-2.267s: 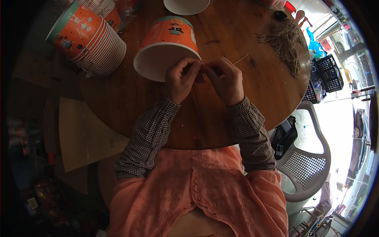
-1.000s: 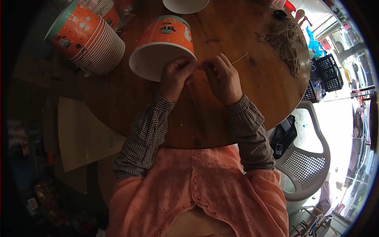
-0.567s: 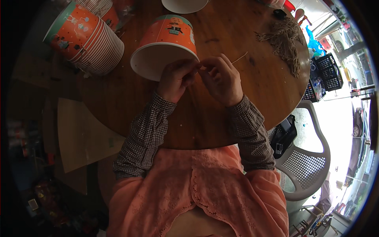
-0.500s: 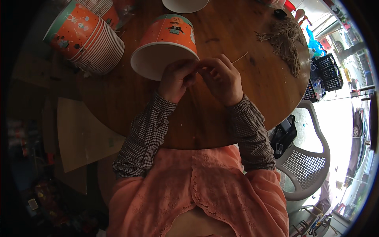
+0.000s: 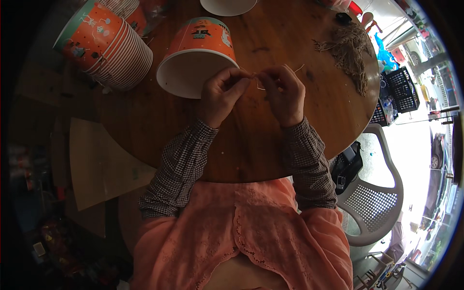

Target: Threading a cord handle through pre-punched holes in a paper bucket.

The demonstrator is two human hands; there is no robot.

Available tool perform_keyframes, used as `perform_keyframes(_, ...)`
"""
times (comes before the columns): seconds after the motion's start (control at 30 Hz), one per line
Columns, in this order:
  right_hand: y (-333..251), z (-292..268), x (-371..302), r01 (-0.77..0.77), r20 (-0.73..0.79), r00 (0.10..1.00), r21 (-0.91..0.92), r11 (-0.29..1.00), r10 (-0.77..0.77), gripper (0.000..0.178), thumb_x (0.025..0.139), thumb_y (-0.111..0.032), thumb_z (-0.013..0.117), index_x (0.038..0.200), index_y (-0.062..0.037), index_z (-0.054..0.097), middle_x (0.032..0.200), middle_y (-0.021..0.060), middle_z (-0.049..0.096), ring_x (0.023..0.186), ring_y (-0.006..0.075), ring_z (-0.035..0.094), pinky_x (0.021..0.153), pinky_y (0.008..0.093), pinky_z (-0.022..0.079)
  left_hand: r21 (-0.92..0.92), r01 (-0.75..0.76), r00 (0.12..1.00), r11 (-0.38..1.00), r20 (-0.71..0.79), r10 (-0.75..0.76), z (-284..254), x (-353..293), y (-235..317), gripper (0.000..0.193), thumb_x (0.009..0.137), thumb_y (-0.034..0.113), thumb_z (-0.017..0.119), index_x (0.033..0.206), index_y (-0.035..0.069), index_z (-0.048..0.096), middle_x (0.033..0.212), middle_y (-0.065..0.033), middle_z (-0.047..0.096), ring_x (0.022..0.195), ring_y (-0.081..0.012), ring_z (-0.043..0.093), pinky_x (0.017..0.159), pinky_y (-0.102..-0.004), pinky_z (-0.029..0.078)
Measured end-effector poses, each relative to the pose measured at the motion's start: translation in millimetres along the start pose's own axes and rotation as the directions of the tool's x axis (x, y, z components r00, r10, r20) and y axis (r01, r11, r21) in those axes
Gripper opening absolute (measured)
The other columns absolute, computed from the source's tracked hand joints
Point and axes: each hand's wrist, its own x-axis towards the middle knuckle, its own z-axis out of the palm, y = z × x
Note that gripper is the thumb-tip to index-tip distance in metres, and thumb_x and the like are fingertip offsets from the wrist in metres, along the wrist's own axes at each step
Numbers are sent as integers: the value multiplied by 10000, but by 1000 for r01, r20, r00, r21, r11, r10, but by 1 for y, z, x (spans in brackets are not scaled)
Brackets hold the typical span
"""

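An orange paper bucket (image 5: 208, 39) with printed figures lies tipped on the table, its white mouth facing me. Just off the right part of its rim, my left hand (image 5: 220, 96) is closed, thumb and forefinger pinching a thin pale string (image 5: 261, 89). My right hand (image 5: 286, 99) is closed too, its fingers curled round the same string close to the left fingertips. Loose ends of string stick out beyond the right hand. Whether the string runs through the bucket's rim is hidden by my fingers.
Nested orange buckets (image 5: 123, 60) lie at the left of the round wooden table (image 5: 251, 140). A bundle of brown strings (image 5: 350, 50) rests at the right, a small black object (image 5: 343, 18) beside it. Another white bucket (image 5: 228, 6) is at the far edge. A grey chair (image 5: 377, 198) stands right.
The bucket has turned and shifted slightly left. My hands have moved a little right, away from its mouth, and more of the string shows between and beyond my fingers.
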Motion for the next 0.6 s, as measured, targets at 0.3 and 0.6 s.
perform_keyframes(0.3,1,0,1,-9,-27,1000,1,1000,9,64,855,-57,638,905,-18,627,831,84,621,692,173,623,601,268,497,3,-70,997,998,-19,70,-5,2,-16,90,927,104,581,956,20,597,765,40,563,670,-22,509,608,-183,426)
perform_keyframes(0.6,0,-2,1,-122,-81,989,27,992,123,58,878,-59,614,892,-9,587,766,76,608,647,129,597,583,267,476,95,-145,987,985,-55,150,-6,3,-23,111,933,135,581,935,24,577,726,22,552,624,-38,507,577,-197,420)
